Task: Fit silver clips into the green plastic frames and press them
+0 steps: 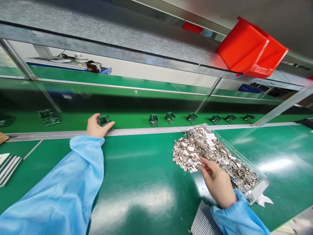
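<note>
At the left, my left hand (96,126) has its thumb and fingers around a green circuit board (104,120) on the green conveyor belt (129,120). My right hand (217,182) is at the near edge of a loose pile of small silvery metal parts (186,153). Its thumb and index finger come close together in a pinch, and whatever lies between the tips is too small to make out. Beside that hand, a clear plastic tray (260,189) lies tipped toward the pile, filled with more of the same metal parts.
More circuit boards (154,120) sit spaced along the belt on both sides. A metal rail (137,131) separates belt and green worktop (137,169). A grey ridged block (204,220) lies by my right sleeve, a striped stack (9,168) far left. Overhead, a red bin (246,49) rests on a shelf.
</note>
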Demonstrator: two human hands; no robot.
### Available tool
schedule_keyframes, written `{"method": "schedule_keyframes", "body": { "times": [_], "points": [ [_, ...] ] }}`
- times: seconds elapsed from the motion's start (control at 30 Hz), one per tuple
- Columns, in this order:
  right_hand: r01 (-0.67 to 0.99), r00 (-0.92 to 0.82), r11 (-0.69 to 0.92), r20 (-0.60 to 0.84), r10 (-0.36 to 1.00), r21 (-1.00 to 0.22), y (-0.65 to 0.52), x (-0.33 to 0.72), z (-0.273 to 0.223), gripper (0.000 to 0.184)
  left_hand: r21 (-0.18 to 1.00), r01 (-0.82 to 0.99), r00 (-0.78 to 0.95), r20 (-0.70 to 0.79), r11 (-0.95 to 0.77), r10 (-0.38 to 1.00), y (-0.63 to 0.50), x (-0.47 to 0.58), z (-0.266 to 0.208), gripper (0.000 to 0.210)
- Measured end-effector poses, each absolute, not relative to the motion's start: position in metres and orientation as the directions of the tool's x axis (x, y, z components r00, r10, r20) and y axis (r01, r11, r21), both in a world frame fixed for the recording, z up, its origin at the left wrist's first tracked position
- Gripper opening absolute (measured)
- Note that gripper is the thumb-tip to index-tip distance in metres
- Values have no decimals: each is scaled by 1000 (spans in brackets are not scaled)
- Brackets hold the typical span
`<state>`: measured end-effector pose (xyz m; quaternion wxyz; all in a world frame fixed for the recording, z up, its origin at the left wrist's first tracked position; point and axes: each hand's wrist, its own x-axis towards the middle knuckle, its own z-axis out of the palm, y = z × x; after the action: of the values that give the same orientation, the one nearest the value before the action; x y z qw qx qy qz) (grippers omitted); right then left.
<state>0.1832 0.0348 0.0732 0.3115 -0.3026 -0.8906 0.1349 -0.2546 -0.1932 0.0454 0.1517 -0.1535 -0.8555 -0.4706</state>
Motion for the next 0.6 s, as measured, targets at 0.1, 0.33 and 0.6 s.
{"method": "schedule_keyframes", "body": {
  "times": [0.1, 0.33, 0.6],
  "points": [
    [356, -700, 762, 385, 601, -541, -11, 191, 88, 24, 710, 560, -825, 429, 427, 368, -198, -198, 37, 76],
    [197, -736, 494, 205, 645, -847, -93, 209, 104, 24, 708, 576, -739, 237, 410, 630, -238, -101, 30, 101],
    [-24, -749, -61, -22, 663, -998, -129, 234, 90, 17, 644, 646, -595, 89, 409, 799, -250, -87, 38, 97]
  ]
}}
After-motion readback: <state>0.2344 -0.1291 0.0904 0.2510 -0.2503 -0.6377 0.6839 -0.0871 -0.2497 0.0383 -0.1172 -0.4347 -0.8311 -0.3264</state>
